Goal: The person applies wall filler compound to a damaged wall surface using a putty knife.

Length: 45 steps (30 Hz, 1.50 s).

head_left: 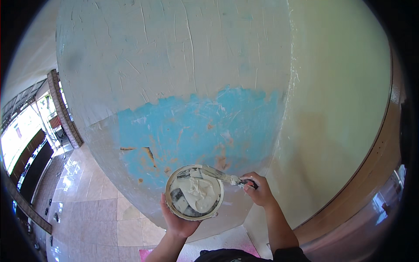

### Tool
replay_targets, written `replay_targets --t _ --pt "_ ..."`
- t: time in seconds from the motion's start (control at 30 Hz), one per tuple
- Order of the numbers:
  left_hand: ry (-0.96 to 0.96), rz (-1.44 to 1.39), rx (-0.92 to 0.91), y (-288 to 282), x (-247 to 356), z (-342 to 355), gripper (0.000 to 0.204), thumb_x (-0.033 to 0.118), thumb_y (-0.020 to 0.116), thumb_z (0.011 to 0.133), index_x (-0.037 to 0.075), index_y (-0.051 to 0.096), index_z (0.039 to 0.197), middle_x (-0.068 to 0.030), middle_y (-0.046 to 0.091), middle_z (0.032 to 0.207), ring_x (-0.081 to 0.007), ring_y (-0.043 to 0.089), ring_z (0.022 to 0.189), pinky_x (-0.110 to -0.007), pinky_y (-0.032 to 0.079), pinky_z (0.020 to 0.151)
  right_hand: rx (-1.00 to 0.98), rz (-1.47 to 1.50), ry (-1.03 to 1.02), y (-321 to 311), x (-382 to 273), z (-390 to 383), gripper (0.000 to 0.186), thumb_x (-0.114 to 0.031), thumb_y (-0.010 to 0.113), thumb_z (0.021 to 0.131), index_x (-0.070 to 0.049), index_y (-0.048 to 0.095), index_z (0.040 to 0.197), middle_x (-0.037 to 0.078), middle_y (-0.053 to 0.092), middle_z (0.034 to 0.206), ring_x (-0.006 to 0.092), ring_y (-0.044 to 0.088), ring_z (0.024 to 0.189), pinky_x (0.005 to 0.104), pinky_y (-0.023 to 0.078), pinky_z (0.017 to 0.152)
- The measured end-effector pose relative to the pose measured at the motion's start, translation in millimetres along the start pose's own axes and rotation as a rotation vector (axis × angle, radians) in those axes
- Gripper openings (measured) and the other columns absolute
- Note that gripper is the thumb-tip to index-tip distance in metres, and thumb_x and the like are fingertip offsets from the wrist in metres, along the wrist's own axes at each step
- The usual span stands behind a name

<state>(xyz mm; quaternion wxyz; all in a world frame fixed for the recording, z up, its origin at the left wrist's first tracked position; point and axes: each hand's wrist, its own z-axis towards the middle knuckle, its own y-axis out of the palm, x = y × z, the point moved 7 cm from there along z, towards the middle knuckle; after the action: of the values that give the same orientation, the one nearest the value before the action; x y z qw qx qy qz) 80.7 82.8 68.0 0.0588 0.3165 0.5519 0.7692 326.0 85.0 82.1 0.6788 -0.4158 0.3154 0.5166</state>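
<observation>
Head view, read left to right. At nine o'clock, a doorway and dark window frames are opening onto bright daylight, with a glossy tiled floor point(83, 205) running beneath them. At centre, a rounded wall corner point(174, 87) is showing a pale skim coat above and a patch of old blue paint point(192, 131), scuffed with rust-coloured marks, below. At about six o'clock, the left hand point(176, 220) is cupping a small round tub of putty point(194, 191) from underneath, fingers curled closed around its base and lower rim, holding it just in front of the blue patch. The tub is looking roughly half full of thick off-white paste, its inner wall smeared dark and its rim crusted. Judged from this, it is likely handling as a modest but bottom-heavy load with a slick, pasty rim, so a grip under the base or round the wall is seeming safer than one at the lip. At about five o'clock, the right hand point(258, 190) is closing around the dark handle of a putty knife point(222, 175), whose blade is lying across the tub's upper rim at one o'clock of the tub. The blade is appearing thin, probably springy, and coated with paste; the handle is the clean place to hold. At three o'clock, a cream wall point(340, 87) is meeting a brown baseboard point(375, 166).
</observation>
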Motion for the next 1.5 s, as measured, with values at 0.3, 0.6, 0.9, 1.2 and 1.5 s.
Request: replay_targets --t 0.3,0.6,0.9,1.2,1.5 --pt "-0.044 -0.042 0.044 -16.0 -4.0 -1.8 0.084 0.074 0.037 0.09 0.019 0.034 0.154 -0.0117 0.036 0.157 -0.043 0.039 0.139 -0.077 0.035 0.1 -0.019 -0.65 -0.32 -24.2 -35.7 9.1 0.035 -0.011 0.072 0.074 -0.016 0.07 0.108 0.002 0.062 0.083 0.0253 0.057 0.086 0.0395 0.036 0.083" --pt "0.0 -0.075 0.042 -24.6 2.4 -5.2 0.088 0.076 0.041 0.087 0.019 0.035 0.154 -0.0115 0.038 0.155 -0.0425 0.04 0.138 -0.075 0.039 0.098 -0.003 -0.637 -0.246 -49.2 -29.4 3.6 0.031 -0.011 0.068 0.077 -0.015 0.069 0.108 0.003 0.068 0.094 0.0247 0.06 0.083 0.0383 0.039 0.085" --pt "0.254 0.111 0.132 -28.1 16.5 -6.9 0.084 0.073 0.042 0.089 0.02 0.035 0.154 -0.0071 0.038 0.155 -0.0351 0.039 0.14 -0.064 0.036 0.108 -0.22 0.134 0.296 -21.2 -9.0 -12.4 0.032 -0.019 0.056 0.094 -0.002 0.06 0.12 0.006 0.062 0.087 0.0091 0.054 0.069 0.0251 0.044 0.061" --pt "0.541 0.349 0.226 -46.1 26.5 -17.6 0.085 0.074 0.04 0.089 0.021 0.031 0.155 -0.0068 0.035 0.157 -0.0359 0.035 0.143 -0.063 0.036 0.109 -0.437 0.262 0.367 33.1 16.4 -29.0 0.027 -0.018 0.048 0.105 -0.003 0.047 0.128 0.009 0.06 0.086 0.0098 0.049 0.062 0.0259 0.042 0.056" --pt "0.688 0.528 -0.117 -53.4 17.2 -33.6 0.077 0.062 0.032 0.097 0.011 0.03 0.155 -0.013 0.031 0.158 -0.0332 0.034 0.144 -0.057 0.034 0.114 -0.351 0.457 0.21 81.5 32.9 -31.6 0.031 -0.025 0.045 0.108 -0.007 0.038 0.132 0.007 0.061 0.087 0.0098 0.049 0.065 0.0262 0.042 0.06"
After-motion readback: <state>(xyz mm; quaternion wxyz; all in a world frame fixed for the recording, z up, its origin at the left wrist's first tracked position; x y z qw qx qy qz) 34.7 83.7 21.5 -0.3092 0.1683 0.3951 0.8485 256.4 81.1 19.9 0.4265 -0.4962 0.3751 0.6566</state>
